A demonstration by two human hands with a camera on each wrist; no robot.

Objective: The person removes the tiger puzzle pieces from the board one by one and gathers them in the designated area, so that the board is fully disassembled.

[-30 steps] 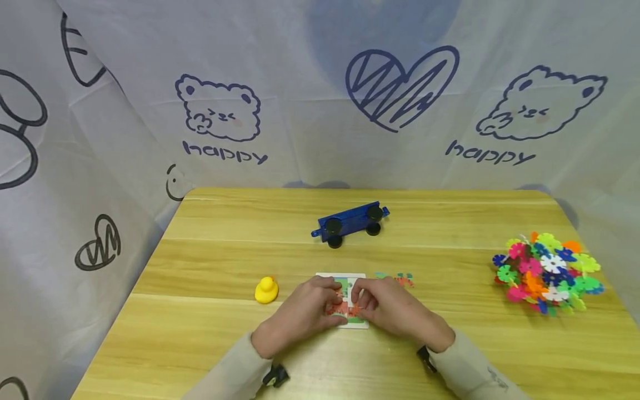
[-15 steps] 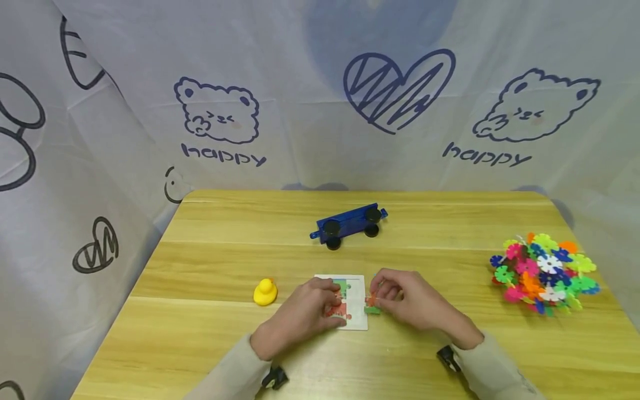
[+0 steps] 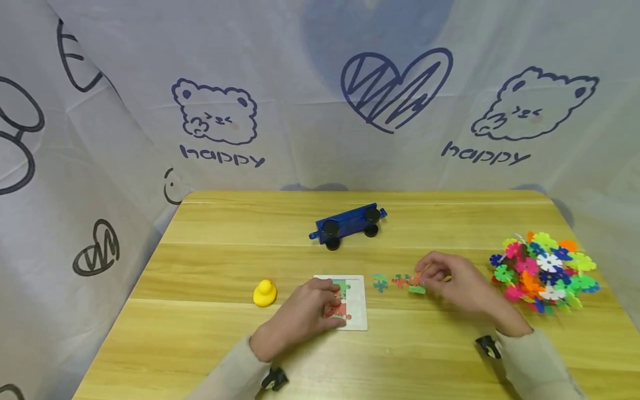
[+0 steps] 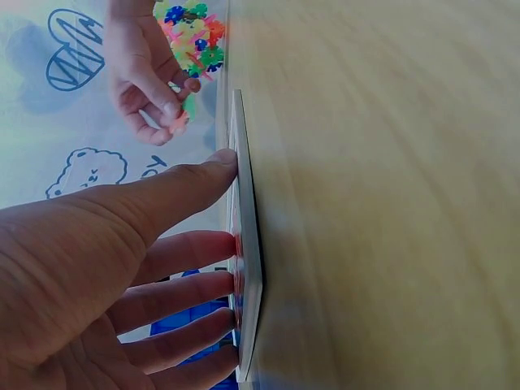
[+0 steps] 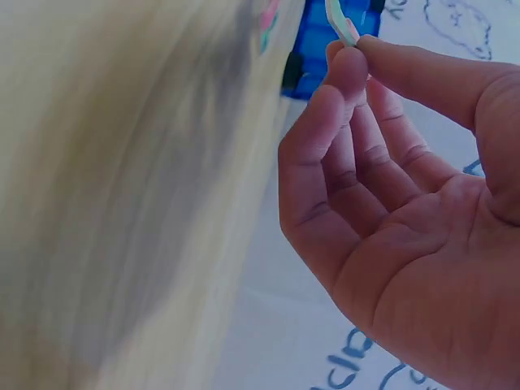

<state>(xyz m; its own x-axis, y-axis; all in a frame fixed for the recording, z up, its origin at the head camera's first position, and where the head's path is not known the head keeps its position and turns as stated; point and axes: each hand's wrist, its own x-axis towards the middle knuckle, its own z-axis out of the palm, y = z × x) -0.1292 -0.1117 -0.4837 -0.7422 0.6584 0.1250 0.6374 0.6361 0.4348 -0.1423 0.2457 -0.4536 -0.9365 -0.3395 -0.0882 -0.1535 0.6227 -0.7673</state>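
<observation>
A white puzzle board [image 3: 356, 305] lies flat on the table, with green and orange pieces set in its left part. My left hand [image 3: 303, 312] rests its fingertips on those pieces; in the left wrist view its thumb and extended fingers touch the board [image 4: 249, 244] from above. Right of the board, my right hand [image 3: 457, 280] pinches an orange and green puzzle piece [image 3: 416, 288] between thumb and fingertips. The right wrist view shows the held piece [image 5: 342, 23] edge-on, raised off the table. Two loose pieces, a green one [image 3: 380, 283] and an orange one [image 3: 399, 281], lie between board and right hand.
Left of the left hand sits a yellow rubber duck [image 3: 265, 293]. A blue toy wagon with black wheels [image 3: 348, 225] lies farther back. Colourful flower-shaped plastic pieces [image 3: 547, 272] are heaped at the right. A printed white cloth [image 3: 310, 128] hangs behind the table.
My right hand has lifted the puzzle piece off the board's lower right and carried it rightward past the loose pieces, baring the board's right part. The left hand has stayed put.
</observation>
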